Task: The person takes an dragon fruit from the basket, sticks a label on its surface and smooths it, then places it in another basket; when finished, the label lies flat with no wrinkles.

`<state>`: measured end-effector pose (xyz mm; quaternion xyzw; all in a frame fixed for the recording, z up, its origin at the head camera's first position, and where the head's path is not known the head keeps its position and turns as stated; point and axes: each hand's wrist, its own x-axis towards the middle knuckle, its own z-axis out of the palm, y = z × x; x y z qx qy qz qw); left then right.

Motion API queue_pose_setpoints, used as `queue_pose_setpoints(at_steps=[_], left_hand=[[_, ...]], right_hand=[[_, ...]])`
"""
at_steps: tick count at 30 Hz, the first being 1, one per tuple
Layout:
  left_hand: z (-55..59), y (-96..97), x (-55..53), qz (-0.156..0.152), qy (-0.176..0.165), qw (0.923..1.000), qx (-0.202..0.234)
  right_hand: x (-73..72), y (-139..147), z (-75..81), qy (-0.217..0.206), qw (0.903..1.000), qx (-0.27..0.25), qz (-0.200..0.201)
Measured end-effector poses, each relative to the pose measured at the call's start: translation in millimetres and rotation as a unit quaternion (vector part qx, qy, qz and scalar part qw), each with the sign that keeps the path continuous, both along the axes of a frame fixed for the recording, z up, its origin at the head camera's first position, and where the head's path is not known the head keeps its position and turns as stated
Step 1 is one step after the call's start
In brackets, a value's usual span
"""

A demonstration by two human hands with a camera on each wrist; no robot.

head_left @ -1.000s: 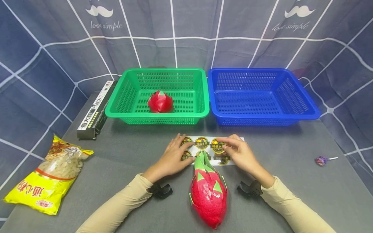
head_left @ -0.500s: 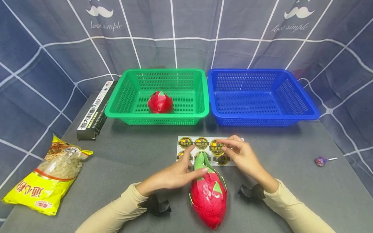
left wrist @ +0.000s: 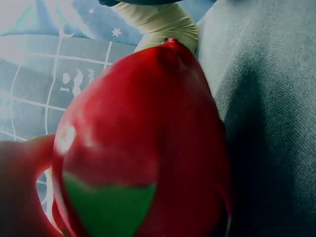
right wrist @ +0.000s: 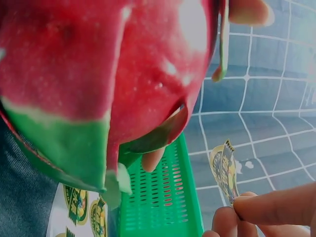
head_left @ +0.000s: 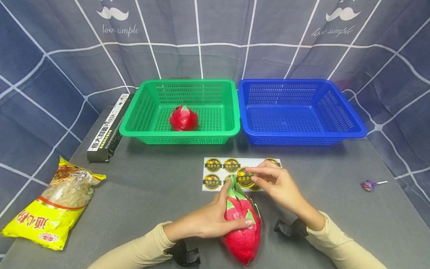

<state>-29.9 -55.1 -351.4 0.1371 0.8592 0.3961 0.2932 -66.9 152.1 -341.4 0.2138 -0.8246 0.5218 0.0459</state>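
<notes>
A red dragon fruit [head_left: 242, 239] with green-tipped scales lies on the grey table, its leafy end over the sticker sheet. My left hand [head_left: 211, 222] holds it from the left, thumb across its upper side and index finger along the green tip. In the left wrist view the fruit [left wrist: 143, 128] fills most of the frame. My right hand [head_left: 282, 186] pinches a round black-and-gold fruit sticker [right wrist: 224, 170] between thumb and fingers, just right of the green tip. Beneath lies the white sheet [head_left: 207, 173] bearing several similar stickers.
Behind stand a green basket [head_left: 179, 133] holding another dragon fruit [head_left: 183, 118], and a blue basket [head_left: 304, 134]. A black-and-white pasta box [head_left: 109, 129] and a yellow pasta bag [head_left: 50, 209] lie at left. At right is a lollipop [head_left: 369, 185].
My left hand has left the sticker sheet and moved down onto the dragon fruit, now holding it. My right hand has drawn the pinched sticker off the sheet, slightly left and nearer the fruit.
</notes>
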Motion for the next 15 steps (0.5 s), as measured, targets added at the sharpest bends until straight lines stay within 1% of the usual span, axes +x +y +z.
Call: queue_pose_setpoints(at_steps=[4, 9, 12, 15], left_hand=[[0.7, 2.4, 4.2, 0.015, 0.001, 0.9998, -0.010], [0.7, 2.9, 3.2, 0.029, 0.002, 0.9995, 0.012], [-0.9, 3.5, 2.4, 0.036, 0.005, 0.9987, 0.035], [-1.0, 3.9, 1.7, 0.043, 0.011, 0.9974, 0.057]], right_hand=[[3.2, -0.4, 2.7, 0.006, 1.0000, -0.003, 0.001], [5.4, -1.2, 3.8, 0.010, 0.9999, -0.001, -0.005], [6.0, -1.4, 5.0, 0.003, 0.9996, -0.027, -0.006], [6.8, -1.0, 6.7, -0.009, 0.9974, -0.071, -0.007]])
